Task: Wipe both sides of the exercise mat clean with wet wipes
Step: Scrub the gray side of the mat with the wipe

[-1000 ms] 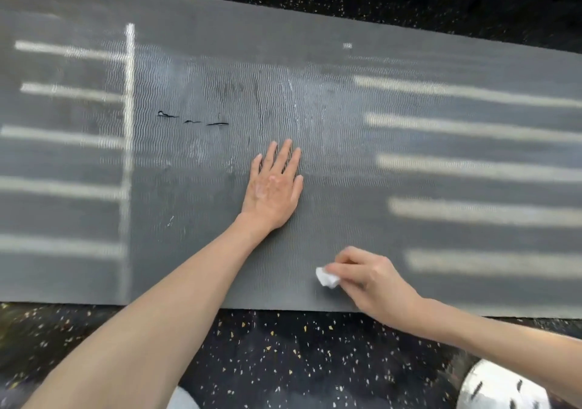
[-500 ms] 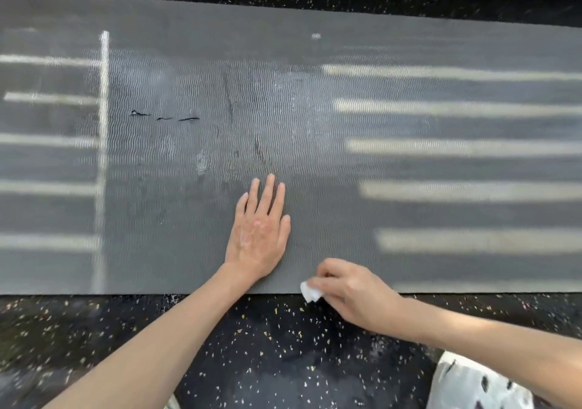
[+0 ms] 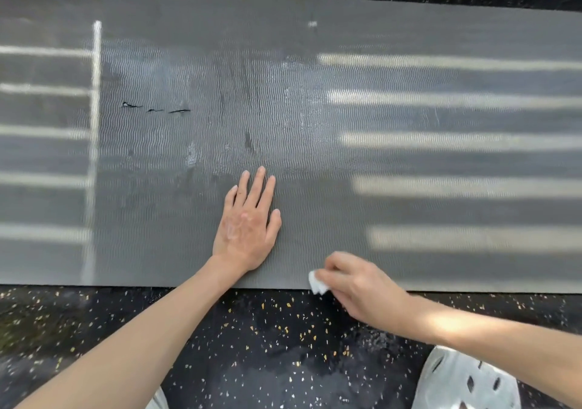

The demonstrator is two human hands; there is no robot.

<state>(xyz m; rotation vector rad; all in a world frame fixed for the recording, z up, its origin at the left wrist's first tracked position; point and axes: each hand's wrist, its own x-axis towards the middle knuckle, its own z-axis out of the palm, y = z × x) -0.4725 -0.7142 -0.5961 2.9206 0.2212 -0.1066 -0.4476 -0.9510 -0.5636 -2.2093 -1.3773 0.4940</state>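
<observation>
A grey ribbed exercise mat (image 3: 315, 100) lies flat across the floor, with wet streaks near its middle. My left hand (image 3: 248, 224) presses flat on the mat near its front edge, fingers straight and spread. To its right, my right hand (image 3: 359, 285) pinches a small crumpled white wet wipe (image 3: 317, 283) and holds it at the mat's front edge. A few short black marks (image 3: 156, 108) show on the mat's left part.
Black speckled rubber flooring (image 3: 267, 345) surrounds the mat in front and behind. Bright bars of sunlight fall across the mat's left and right parts. A tiny white speck (image 3: 312, 24) lies near the far edge. My patterned white clothing (image 3: 466, 380) shows at bottom right.
Both hands have drawn back toward the mat's front edge. The right hand has carried the wipe from just inside the mat to its front edge. The view has shifted.
</observation>
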